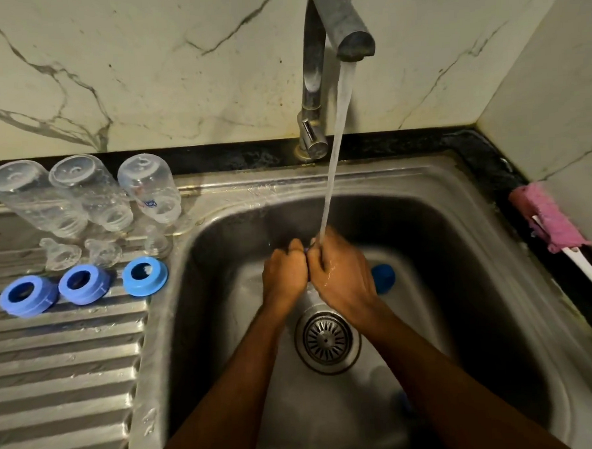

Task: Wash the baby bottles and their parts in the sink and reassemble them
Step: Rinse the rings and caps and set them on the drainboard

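Both hands in sink (320,185) basin, under water stream (335,146) from faucet (342,19). Left hand (283,276) and right hand (341,273) were pressed together, fingers of both clenched around a small blue part (305,249); only a sliver showed between them, so what kind of part could not be told. Stream hit the right hand's knuckles. Blue cap (383,278) lay on the basin floor just behind the right hand, drain strainer (327,339) below the wrists. On the ribbed drainboard (61,356) to the left: three clear bottles (90,194) mouth-down in a row, three clear nipples (103,251) in front of them, three blue rings (84,284) nearest the camera. Pink brush (549,216) with white handle lay on the dark surface (483,152) at right.
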